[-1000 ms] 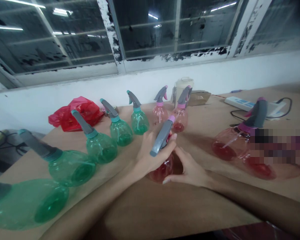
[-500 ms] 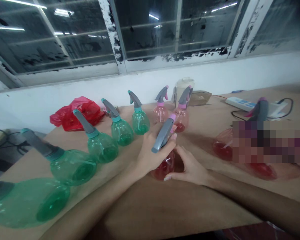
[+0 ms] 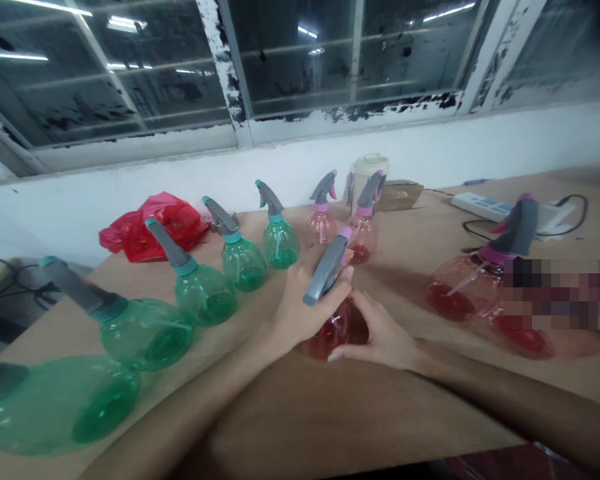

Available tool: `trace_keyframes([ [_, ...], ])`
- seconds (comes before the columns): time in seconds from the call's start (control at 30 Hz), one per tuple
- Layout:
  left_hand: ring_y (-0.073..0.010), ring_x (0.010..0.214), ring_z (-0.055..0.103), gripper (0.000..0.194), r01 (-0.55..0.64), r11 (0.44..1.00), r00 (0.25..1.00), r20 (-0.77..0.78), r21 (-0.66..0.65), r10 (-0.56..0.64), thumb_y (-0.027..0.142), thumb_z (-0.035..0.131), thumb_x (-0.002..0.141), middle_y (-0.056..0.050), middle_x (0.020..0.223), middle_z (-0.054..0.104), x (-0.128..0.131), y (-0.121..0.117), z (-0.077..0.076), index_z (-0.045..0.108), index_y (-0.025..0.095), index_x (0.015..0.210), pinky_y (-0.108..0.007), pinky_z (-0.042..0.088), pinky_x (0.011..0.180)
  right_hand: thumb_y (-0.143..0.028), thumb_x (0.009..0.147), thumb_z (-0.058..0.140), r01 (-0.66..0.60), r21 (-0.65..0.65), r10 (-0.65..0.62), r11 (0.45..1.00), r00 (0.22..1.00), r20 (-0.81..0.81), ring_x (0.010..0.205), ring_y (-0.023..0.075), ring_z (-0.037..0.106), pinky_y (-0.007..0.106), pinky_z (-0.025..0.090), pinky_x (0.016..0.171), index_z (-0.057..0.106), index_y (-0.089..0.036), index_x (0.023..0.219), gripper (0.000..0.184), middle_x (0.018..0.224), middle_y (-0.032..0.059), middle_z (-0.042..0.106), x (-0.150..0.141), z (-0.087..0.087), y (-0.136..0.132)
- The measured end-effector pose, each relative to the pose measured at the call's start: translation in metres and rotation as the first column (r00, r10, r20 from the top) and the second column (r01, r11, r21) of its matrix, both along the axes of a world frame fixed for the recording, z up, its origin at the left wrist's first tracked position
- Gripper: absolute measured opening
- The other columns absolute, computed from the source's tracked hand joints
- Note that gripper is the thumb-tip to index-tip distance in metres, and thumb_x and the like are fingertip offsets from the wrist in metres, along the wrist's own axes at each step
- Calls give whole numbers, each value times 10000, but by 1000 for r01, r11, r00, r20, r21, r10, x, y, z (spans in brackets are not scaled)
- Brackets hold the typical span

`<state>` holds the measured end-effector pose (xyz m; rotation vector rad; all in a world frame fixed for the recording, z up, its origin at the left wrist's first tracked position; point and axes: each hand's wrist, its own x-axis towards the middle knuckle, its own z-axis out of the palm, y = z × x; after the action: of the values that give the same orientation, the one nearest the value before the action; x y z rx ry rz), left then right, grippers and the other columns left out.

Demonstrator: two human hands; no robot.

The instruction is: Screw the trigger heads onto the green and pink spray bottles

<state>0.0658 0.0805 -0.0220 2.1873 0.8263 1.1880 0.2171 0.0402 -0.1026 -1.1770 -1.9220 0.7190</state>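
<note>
A pink spray bottle [image 3: 329, 332] with a grey trigger head [image 3: 327, 267] stands on the brown table [image 3: 330, 420] in front of me. My left hand [image 3: 305, 300] is wrapped round the bottle's neck just under the trigger head. My right hand [image 3: 383, 333] is curled against the bottle's round body from the right. A row of several green spray bottles [image 3: 203, 290] runs off to the left, and pink spray bottles [image 3: 363, 233] stand behind.
Another pink spray bottle [image 3: 473, 283] stands at the right beside a blurred patch. A red plastic bag [image 3: 153, 227] lies at the back left. A white power strip [image 3: 500, 208] with a black cable, a cream jar [image 3: 367, 175] and a small brown box [image 3: 400, 195] are by the wall.
Both hands and the pink bottle have shifted very slightly away from me and then stayed still. Nothing else on the table has moved.
</note>
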Motion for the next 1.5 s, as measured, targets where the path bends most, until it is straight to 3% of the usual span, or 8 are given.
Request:
trace_keyframes([
  [0.5,-126,615,555,119,-17,1000,999,-42,-25,16,314,558,814,7,702,588,2,4,5,545,202,774,-257,463,569,-556,573,770,24,-21,-25,999,1000,-18,1158,310,504,522,418,953,434,-249,1245,811,1238,97,547,-2,0,-2],
  [0.67,-147,691,572,229,-3,996,999,-32,-86,0,404,544,845,-22,812,624,-3,4,3,575,206,956,-294,483,661,-575,563,765,41,-24,-42,999,999,-20,1132,297,523,518,429,941,445,-244,1227,808,1209,98,554,-3,-1,1],
  [0.8,-163,710,559,358,-57,998,997,-48,-31,56,452,589,812,-7,808,592,-9,5,1,538,215,1075,-334,477,700,-593,550,761,63,-24,-63,998,998,-20,1125,302,527,528,426,934,467,-221,1209,812,1199,107,560,-4,1,2],
  [0.93,-184,719,578,364,-64,997,987,-151,-31,59,480,610,783,-12,793,574,-22,-1,-2,546,199,1005,-365,495,705,-578,567,760,39,-3,-39,999,998,-49,1127,288,534,508,434,937,454,-218,1236,819,1199,100,576,-3,5,1],
  [1.07,-266,1018,578,456,-67,997,962,-268,-31,56,451,645,767,-100,1093,587,-37,-14,-8,514,188,1115,-470,446,897,-542,613,752,10,42,-7,999,997,-74,1154,260,531,467,420,986,446,-217,1256,783,1243,94,571,2,12,-2],
  [1.17,-267,1080,567,520,-97,989,956,-287,-108,63,462,651,767,-105,1185,579,-39,-21,-15,486,202,1186,-488,423,943,-534,666,718,14,47,-10,999,998,-69,1205,250,502,461,394,1029,392,-228,1322,794,1322,90,527,11,15,-6],
  [1.37,-260,1097,575,508,-106,988,953,-294,-108,70,502,624,784,-87,1233,578,-11,-15,-27,500,237,1199,-448,441,955,-536,739,649,164,34,-164,986,986,22,1311,267,390,501,321,1086,243,-243,1425,850,1445,103,392,44,6,-37],
  [1.5,-264,1114,570,538,-93,995,953,-292,-45,75,521,594,804,-94,1244,573,16,3,-34,478,230,1242,-425,463,936,-474,815,588,252,-21,-253,967,968,-8,1160,244,542,461,446,990,400,-270,1322,578,1306,83,534,75,-2,-80],
])
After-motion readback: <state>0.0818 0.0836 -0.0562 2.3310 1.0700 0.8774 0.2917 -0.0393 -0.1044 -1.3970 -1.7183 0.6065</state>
